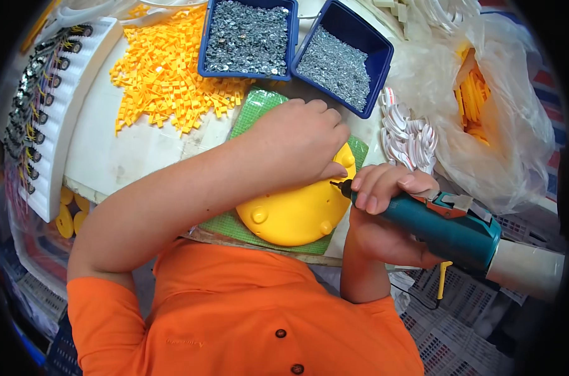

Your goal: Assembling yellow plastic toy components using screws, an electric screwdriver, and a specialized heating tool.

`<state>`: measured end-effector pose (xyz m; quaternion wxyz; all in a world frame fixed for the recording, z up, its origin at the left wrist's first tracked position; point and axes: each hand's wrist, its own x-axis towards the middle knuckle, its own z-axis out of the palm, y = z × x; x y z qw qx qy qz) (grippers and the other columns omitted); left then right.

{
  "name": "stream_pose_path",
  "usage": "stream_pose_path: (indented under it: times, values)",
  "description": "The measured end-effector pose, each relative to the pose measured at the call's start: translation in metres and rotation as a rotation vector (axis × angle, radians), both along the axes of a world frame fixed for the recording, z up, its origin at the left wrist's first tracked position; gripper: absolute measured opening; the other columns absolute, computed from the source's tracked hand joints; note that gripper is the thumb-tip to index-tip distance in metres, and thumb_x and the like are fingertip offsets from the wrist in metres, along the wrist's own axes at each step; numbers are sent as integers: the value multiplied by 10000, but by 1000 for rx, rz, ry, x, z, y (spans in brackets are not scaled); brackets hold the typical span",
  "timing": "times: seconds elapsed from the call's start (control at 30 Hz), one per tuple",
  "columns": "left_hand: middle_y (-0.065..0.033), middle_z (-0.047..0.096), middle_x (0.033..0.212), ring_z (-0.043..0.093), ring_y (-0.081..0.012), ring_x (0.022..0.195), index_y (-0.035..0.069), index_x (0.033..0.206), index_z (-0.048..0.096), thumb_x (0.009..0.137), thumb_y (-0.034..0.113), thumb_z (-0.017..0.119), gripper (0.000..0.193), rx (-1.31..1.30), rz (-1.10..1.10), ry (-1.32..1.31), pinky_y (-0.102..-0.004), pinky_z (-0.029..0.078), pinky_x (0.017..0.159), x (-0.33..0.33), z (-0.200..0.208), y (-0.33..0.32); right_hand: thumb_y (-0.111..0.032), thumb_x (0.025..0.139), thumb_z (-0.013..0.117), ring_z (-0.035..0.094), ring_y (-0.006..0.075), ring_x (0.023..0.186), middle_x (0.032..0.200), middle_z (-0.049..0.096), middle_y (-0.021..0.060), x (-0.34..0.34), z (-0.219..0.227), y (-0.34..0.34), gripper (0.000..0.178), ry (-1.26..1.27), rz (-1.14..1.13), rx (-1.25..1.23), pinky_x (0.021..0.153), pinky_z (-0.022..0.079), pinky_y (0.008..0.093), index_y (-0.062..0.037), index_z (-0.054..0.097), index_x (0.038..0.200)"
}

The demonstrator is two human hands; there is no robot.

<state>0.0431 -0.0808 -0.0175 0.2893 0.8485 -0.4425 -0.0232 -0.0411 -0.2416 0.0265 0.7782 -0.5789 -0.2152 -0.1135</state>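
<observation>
Two bare hands meet over a yellow domed piece, which lies under the left fingers on a green mat. The left hand is bent inward, its fingers curled and fingertips hidden — whether they pinch anything, I cannot tell. The right hand is wrapped around a teal electric screwdriver, its dark bit pointing left from those fingers to just beside the left thumb, over the yellow piece; contact at the tip is too small to make out.

Just beyond the left fingers stand two blue bins of small metal parts, one straight ahead, the other further right. Farther left of those fingers spreads a heap of small yellow parts. Beyond the right fingers lie looped white strips — and, farther right, a clear plastic bag holding orange pieces.
</observation>
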Motion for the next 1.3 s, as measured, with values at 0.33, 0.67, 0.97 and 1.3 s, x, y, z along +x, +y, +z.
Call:
stream_pose_path:
  times: [0.33,0.67,0.97,1.3]
  values:
    - [-126,672,1005,636,-293,997,17,1016,672,837,443,730,465,-58,-1,-22,-400,512,849,0,-4,2,-750,873,513,593,261,658,737,622,127,-9,22,9,824,112,-77,38,709,471,424,-41,573,1289]
    - [-115,707,878,681,-287,882,46,866,734,808,407,744,366,-139,-41,-38,-415,535,735,3,-10,3,-486,1045,415,590,247,568,702,624,95,-1,22,61,442,113,223,-73,671,492,420,-80,548,1162]
    - [-123,716,846,690,-288,865,46,799,749,757,362,753,319,-183,2,-69,-419,550,709,2,-12,0,-234,1031,515,598,229,587,711,628,82,-3,11,74,183,75,220,-169,650,512,396,-65,581,1054]
    - [-117,684,990,645,-301,987,37,994,685,829,386,747,390,-118,-15,81,-415,520,826,4,-11,18,-155,1012,560,615,225,580,655,612,76,5,44,66,162,62,186,-153,636,522,405,-103,548,1165]
